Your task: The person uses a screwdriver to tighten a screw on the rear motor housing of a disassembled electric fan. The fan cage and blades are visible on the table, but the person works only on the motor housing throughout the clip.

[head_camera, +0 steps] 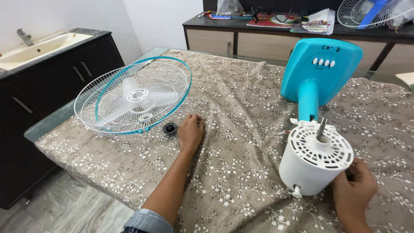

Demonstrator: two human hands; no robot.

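A table fan lies on its back on the floral tablecloth (241, 108). Its white motor housing (312, 164) points toward me with the metal shaft (321, 128) sticking up, and its turquoise base (321, 71) is farther away. My right hand (353, 192) grips the lower right side of the motor housing. My left hand (190, 131) rests palm down on the cloth with fingers curled, just right of a small black round nut (170, 128). To the left lie the white wire fan guards (131, 97) with a turquoise rim, stacked over the pale blades.
A dark cabinet with a cream sink (36, 45) stands at left. A sideboard (258, 39) behind the table carries magazines, glasses, a bag and another wire fan guard (373, 13). The glass table edge (47, 125) shows at left, with tiled floor below.
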